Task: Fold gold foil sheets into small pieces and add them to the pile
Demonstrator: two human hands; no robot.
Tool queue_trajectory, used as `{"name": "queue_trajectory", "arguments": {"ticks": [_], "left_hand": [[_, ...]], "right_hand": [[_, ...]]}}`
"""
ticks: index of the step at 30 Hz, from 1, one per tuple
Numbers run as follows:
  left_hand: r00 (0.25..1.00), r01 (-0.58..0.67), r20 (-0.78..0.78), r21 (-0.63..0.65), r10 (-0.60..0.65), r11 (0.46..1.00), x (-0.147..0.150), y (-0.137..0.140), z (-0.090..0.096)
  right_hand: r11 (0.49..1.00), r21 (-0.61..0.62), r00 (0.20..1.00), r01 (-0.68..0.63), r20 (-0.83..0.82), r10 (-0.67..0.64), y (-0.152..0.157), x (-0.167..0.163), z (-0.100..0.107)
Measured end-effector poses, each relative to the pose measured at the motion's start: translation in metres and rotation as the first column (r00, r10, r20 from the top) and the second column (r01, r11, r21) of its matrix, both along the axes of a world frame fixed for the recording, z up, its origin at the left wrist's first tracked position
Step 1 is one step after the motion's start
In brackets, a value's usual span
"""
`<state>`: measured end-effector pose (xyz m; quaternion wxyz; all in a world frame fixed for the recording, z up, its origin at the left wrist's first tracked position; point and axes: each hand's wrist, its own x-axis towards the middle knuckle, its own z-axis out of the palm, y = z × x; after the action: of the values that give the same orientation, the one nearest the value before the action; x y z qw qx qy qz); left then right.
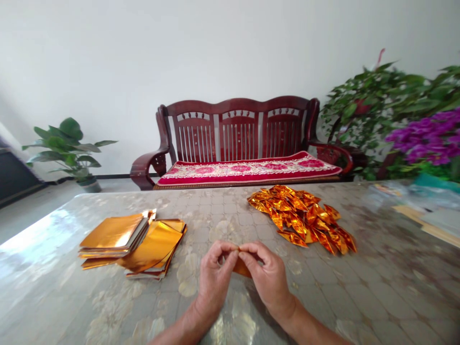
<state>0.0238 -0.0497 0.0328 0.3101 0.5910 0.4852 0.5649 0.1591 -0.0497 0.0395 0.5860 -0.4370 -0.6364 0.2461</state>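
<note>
Just above the table, my left hand [217, 270] and my right hand [266, 273] meet at their fingertips. Between them they pinch a piece of gold foil paper [242, 268], mostly hidden behind the thumbs and fingers. To the left lies a stack of flat gold foil sheets [115, 232], with more sheets [161, 242] fanned loosely against it. Beyond my right hand is a heap of folded gold foil pieces [298, 215], pointed at their ends and lying over one another.
A patterned, shiny cover lies over the table [201, 311]. Plastic bags and papers [431, 206] rest at its right end, near purple flowers [427, 136]. Behind stands a dark red wooden bench [239, 129] with a floral cushion [247, 167]. A potted plant [68, 148] is at left.
</note>
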Motion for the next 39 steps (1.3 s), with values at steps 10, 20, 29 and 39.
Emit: {"name": "queue_trajectory", "arguments": {"ticks": [10,20,29,39], "left_hand": [[1.0,-0.028,-0.01,-0.018,0.028,0.999,0.001,0.0005,0.0009],[0.998,-0.059,0.004,0.022,0.059,0.998,0.003,0.0034,-0.0062],[0.942,-0.046,-0.319,0.189,0.105,0.981,-0.0059,0.008,-0.0021],[0.968,-0.051,-0.239,0.104,0.075,0.993,-0.0058,0.01,0.0001]], "right_hand": [[0.994,-0.105,0.998,-0.04,-0.044,0.036,0.0013,-0.0007,0.0011],[0.99,-0.138,0.999,-0.037,-0.034,0.033,0.0025,-0.0032,-0.0009],[0.978,-0.202,0.998,-0.045,-0.059,0.034,0.0057,0.0,-0.0056],[0.98,-0.195,0.999,-0.038,-0.003,0.038,0.0029,0.0003,-0.0015]]}}
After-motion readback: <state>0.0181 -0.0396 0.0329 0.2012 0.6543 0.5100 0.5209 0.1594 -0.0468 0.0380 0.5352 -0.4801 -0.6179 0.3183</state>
